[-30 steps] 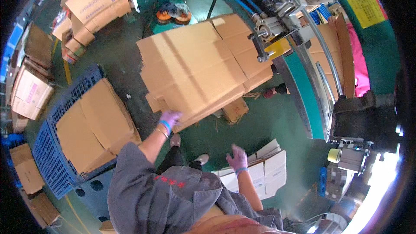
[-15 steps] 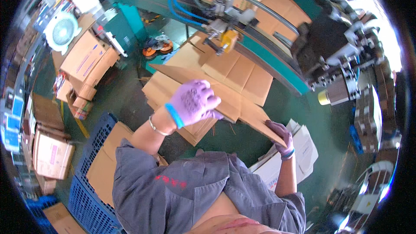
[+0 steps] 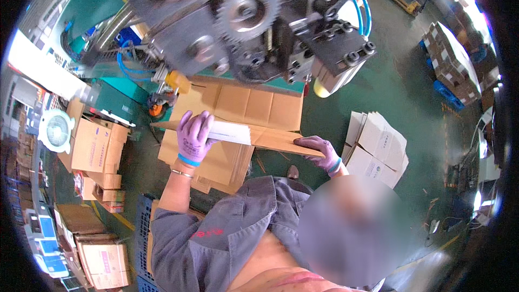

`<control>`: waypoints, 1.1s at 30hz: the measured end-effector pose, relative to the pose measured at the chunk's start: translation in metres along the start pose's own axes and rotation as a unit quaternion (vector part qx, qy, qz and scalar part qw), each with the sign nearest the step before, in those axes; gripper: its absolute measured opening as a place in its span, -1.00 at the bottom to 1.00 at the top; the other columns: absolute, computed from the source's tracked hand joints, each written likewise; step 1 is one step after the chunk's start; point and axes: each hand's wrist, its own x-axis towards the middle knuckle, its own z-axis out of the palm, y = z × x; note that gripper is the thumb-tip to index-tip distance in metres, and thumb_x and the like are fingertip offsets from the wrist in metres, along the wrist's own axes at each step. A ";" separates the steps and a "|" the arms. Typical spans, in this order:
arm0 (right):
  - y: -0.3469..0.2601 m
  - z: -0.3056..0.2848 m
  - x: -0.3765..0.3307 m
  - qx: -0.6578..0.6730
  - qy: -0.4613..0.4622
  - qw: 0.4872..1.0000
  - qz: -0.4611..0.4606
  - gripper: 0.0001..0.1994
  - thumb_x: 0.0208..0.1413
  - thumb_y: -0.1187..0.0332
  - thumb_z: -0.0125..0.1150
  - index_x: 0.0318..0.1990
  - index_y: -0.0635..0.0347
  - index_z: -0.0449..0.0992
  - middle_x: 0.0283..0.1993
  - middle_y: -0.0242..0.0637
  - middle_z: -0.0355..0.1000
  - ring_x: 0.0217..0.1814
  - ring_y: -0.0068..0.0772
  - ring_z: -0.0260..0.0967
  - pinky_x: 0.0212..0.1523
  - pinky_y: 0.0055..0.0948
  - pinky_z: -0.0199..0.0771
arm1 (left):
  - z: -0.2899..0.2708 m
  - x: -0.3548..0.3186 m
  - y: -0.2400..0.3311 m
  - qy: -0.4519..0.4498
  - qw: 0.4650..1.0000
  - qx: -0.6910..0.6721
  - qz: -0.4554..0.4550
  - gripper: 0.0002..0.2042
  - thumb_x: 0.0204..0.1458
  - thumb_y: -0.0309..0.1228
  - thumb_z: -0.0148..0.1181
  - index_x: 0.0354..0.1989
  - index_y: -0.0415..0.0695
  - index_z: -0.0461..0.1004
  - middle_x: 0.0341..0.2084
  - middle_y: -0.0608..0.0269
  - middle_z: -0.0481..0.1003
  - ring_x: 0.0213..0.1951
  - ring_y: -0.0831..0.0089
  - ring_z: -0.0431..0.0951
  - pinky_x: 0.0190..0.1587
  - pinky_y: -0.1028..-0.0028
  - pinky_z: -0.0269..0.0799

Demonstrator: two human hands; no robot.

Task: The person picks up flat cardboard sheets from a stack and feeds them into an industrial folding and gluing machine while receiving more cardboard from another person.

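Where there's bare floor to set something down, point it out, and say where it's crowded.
The widest bare floor lies between the flat white cartons and the loaded pallet. A narrower strip separates those cartons from the brown sheets. Crowded: the left, with boxes and a fan, and the middle, where the left hand and right hand hold cardboard near the machine.

Nothing can be read clearly; the lettering is too small or blurred. Dark print marks the glove [image 3: 190, 147] on the left hand [image 3: 195, 135]. Just right of that hand, a white strip [image 3: 232, 133] bears faint small print. Below it, red lettering stands on the grey jacket [image 3: 233, 224]. Right of the right hand [image 3: 319, 151], pale flattened boxes [image 3: 377, 148] carry grey print. Well left of the left hand, one brown box [image 3: 93, 145] has bluish print; lower down, another box [image 3: 102, 264] has reddish print.
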 end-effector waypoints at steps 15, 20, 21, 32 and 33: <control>0.003 -0.205 0.074 0.422 0.265 0.856 0.135 -0.17 0.13 -0.33 -0.36 0.17 0.34 0.24 -0.30 -0.15 0.44 -0.36 -0.39 0.40 -0.30 -0.45 0.45 | 0.063 0.121 0.047 0.065 0.946 -0.228 -0.222 -0.53 -0.24 -0.23 0.33 -0.13 -0.17 0.43 -0.11 0.04 0.45 -0.03 -0.06 0.38 0.03 0.01 0.25; -0.039 -0.221 0.162 0.470 0.334 0.812 0.091 -0.51 0.20 0.16 -0.03 0.14 0.37 0.22 -0.12 -0.14 0.42 -0.21 -0.33 0.42 -0.41 -0.44 0.50 | 0.030 0.131 0.028 -0.033 0.962 -0.151 -0.227 -0.53 -0.26 -0.20 0.33 -0.14 -0.15 0.44 -0.12 0.07 0.44 -0.05 -0.02 0.38 0.02 0.03 0.26; -0.032 -0.229 0.163 0.469 0.294 0.829 0.080 -0.57 0.12 0.29 0.04 0.08 0.41 0.27 -0.10 -0.13 0.41 -0.14 -0.32 0.43 -0.32 -0.44 0.50 | 0.029 0.133 0.025 -0.042 0.962 -0.146 -0.225 -0.52 -0.26 -0.19 0.33 -0.14 -0.14 0.44 -0.12 0.07 0.44 -0.05 -0.02 0.38 0.02 0.04 0.26; -0.031 -0.229 0.068 0.374 0.359 0.850 0.097 -0.52 0.04 0.36 0.09 0.10 0.46 0.27 0.01 -0.01 0.37 0.02 -0.16 0.40 0.02 -0.22 0.43 | 0.024 0.149 -0.003 -0.030 0.973 -0.124 -0.193 -0.51 -0.30 -0.13 0.34 -0.17 -0.10 0.45 -0.13 0.12 0.43 -0.09 0.07 0.39 -0.01 0.09 0.27; -0.032 -0.229 0.059 0.378 0.357 0.849 0.098 -0.51 0.05 0.34 0.09 0.11 0.45 0.27 0.03 0.00 0.36 0.02 -0.13 0.39 0.02 -0.21 0.44 | 0.023 0.155 -0.002 -0.018 0.974 -0.124 -0.188 -0.51 -0.30 -0.12 0.34 -0.17 -0.10 0.45 -0.13 0.12 0.43 -0.10 0.07 0.39 -0.01 0.10 0.28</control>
